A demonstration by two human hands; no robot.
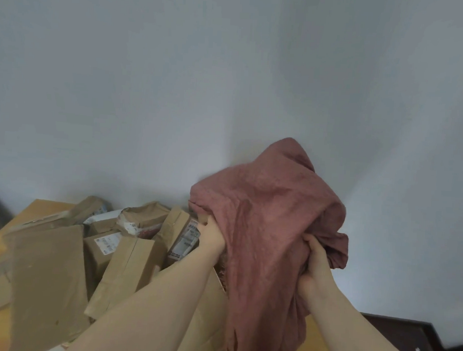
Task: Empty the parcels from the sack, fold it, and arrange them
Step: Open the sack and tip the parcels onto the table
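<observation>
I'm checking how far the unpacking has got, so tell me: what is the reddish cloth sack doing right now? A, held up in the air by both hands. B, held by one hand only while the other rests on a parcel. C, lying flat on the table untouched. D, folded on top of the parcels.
A: the left hand and right hand both grip the sack, raised beside the parcels.

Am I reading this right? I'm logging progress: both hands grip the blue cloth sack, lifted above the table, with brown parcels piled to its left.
Not quite: the sack is dusty pink-red, not blue, as the head view shows. The rest holds: the left hand and right hand both grip it, lifted above the table, with the brown parcels piled to its left.
</observation>
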